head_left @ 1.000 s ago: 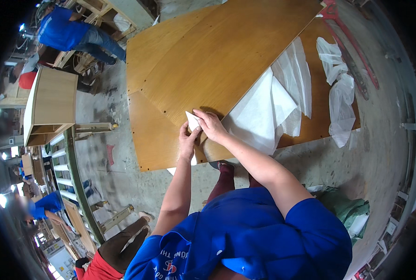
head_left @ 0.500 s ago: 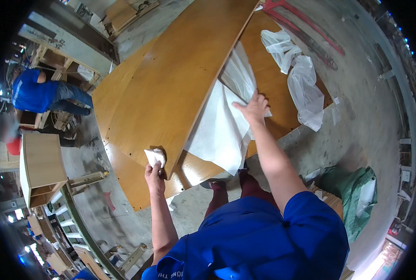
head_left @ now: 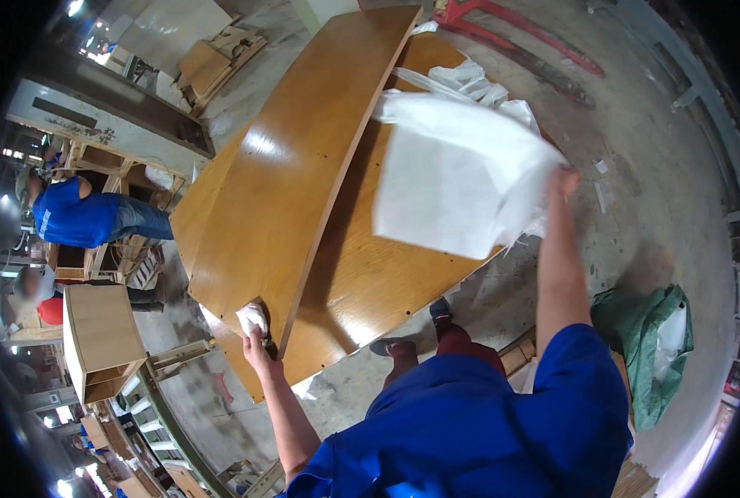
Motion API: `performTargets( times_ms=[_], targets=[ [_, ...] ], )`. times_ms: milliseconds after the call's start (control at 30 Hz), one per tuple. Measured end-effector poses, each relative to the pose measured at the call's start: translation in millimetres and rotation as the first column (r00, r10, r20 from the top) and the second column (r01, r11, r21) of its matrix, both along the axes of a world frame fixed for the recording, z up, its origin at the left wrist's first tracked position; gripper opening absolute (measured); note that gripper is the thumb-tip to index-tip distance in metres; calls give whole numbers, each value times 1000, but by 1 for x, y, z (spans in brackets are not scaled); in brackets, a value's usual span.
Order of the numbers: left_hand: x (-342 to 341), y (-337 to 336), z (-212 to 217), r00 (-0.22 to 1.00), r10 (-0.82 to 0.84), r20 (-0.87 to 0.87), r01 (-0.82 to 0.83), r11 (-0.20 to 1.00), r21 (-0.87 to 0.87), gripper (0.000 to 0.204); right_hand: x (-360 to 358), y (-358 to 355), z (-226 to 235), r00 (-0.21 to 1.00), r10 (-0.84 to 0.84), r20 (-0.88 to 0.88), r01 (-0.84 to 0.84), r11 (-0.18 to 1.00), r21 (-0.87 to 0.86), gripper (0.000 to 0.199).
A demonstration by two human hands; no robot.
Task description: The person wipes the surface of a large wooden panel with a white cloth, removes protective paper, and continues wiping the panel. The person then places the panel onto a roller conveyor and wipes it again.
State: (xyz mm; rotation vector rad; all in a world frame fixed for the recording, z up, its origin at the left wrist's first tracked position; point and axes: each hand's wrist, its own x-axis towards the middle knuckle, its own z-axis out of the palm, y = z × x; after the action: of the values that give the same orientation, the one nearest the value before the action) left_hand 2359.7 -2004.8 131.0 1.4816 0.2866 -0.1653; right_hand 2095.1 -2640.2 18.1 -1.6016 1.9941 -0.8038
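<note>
My left hand [head_left: 259,353] is closed round a folded white cloth [head_left: 252,317] at the near corner of the upper wooden panel [head_left: 279,166]. That panel is brown and glossy, its right edge tilted up off the lower wooden panel [head_left: 349,286]. My right hand [head_left: 563,178], smeared by motion, grips the right edge of a thin white sheet [head_left: 445,174]. The sheet spreads in the air over the right part of the lower panel. Behind it lies crumpled white wrapping [head_left: 461,79], partly hidden.
A red pallet jack [head_left: 519,46] stands beyond the panels. At right sits a green sack [head_left: 648,357]. On the left are a pale wooden cabinet [head_left: 104,332], a green-framed rack [head_left: 171,432], and a co-worker in a blue shirt [head_left: 79,212].
My right hand has pulled the white sheet out from between the panels and swung it rightward. My left hand stays at the panel's corner with the cloth.
</note>
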Motion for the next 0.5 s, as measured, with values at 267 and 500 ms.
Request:
performTargets(
  times_ms=[267, 500],
  targets=[
    [-5, 0, -2, 993, 109, 38, -113, 986, 126, 24, 52, 6, 37, 917, 274, -291, -185, 937, 297, 102],
    [-16, -16, 2, 972, -20, 233, -37, 971, 234, 12, 25, -12, -4, 822, 364, -438, -141, 875, 463, 51]
  ],
)
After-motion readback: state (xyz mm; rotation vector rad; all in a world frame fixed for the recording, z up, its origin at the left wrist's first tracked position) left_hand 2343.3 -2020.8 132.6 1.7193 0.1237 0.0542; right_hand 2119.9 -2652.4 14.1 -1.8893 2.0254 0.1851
